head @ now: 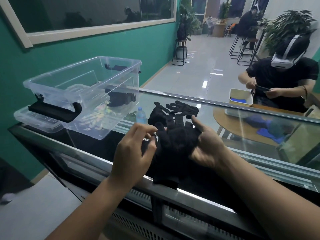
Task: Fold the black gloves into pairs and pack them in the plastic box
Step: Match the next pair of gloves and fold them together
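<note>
A black glove (174,144) lies on the glass counter top with its cuff hanging over the near edge. My left hand (136,151) pinches its left side. My right hand (206,144) grips its right side, thumb up. Just beyond lies a loose heap of more black gloves (174,110). The clear plastic box (83,94) stands at the left of the counter with black handles, and folded black gloves (121,97) rest inside at its right end.
The box sits on its clear lid (34,120). A small water bottle (141,115) shows under the glass. Across the counter (251,149) a person in a headset (284,78) handles dark cloth beside a cream tray (240,97) on a round wooden table.
</note>
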`<control>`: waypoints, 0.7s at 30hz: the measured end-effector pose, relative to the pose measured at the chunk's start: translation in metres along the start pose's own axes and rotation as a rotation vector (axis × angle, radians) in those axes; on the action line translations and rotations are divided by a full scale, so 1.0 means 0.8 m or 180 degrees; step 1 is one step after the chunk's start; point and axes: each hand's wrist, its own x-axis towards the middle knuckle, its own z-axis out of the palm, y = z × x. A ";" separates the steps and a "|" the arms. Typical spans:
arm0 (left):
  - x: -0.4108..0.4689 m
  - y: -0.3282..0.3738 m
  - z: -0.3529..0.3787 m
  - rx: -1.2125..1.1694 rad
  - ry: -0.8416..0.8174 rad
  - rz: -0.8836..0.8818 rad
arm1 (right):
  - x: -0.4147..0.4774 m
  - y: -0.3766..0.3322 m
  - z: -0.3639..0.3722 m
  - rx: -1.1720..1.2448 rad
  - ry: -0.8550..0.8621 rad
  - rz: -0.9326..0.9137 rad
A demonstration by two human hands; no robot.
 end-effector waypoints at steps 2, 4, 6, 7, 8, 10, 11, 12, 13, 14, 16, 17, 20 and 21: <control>-0.007 0.005 -0.002 0.0041 -0.0049 0.0461 | 0.004 0.005 0.004 -0.0002 -0.0059 0.0008; -0.014 0.005 -0.003 0.0149 -0.0339 0.0800 | 0.008 0.009 0.009 0.0215 -0.0034 -0.0004; -0.021 0.004 -0.003 0.0330 -0.0679 0.0945 | 0.009 0.009 0.009 0.0288 -0.0001 0.0039; -0.023 0.004 -0.002 0.0402 -0.0823 0.0950 | 0.009 0.009 0.007 0.0272 0.0009 0.0055; -0.025 0.004 -0.002 0.0451 -0.0915 0.0941 | 0.009 0.007 0.005 0.0259 0.0034 0.0080; -0.027 0.005 0.000 0.0491 -0.1000 0.0939 | 0.012 0.006 -0.001 0.0289 0.0046 0.0155; -0.027 0.005 0.001 0.0501 -0.1015 0.0955 | 0.013 0.006 -0.003 0.0291 0.0009 0.0173; -0.027 0.005 0.002 0.0511 -0.1023 0.0979 | 0.015 0.006 -0.005 0.0286 -0.0014 0.0182; -0.027 0.005 0.003 0.0518 -0.1028 0.0998 | 0.016 0.006 -0.007 0.0289 -0.0034 0.0180; -0.027 0.006 0.004 0.0523 -0.1033 0.1007 | 0.016 0.006 -0.008 0.0261 -0.0022 0.0172; -0.027 0.006 0.007 0.0523 -0.1058 0.1006 | 0.017 0.007 -0.007 0.0152 0.0045 0.0181; -0.028 0.006 0.008 0.0496 -0.1106 0.0971 | 0.018 0.008 -0.008 0.0138 0.0072 0.0173; -0.029 0.005 0.010 0.0398 -0.1297 0.0810 | 0.022 0.011 -0.008 0.0134 0.0234 0.0118; -0.029 0.006 0.010 0.0378 -0.1334 0.0754 | 0.024 0.012 -0.008 0.0142 0.0278 0.0108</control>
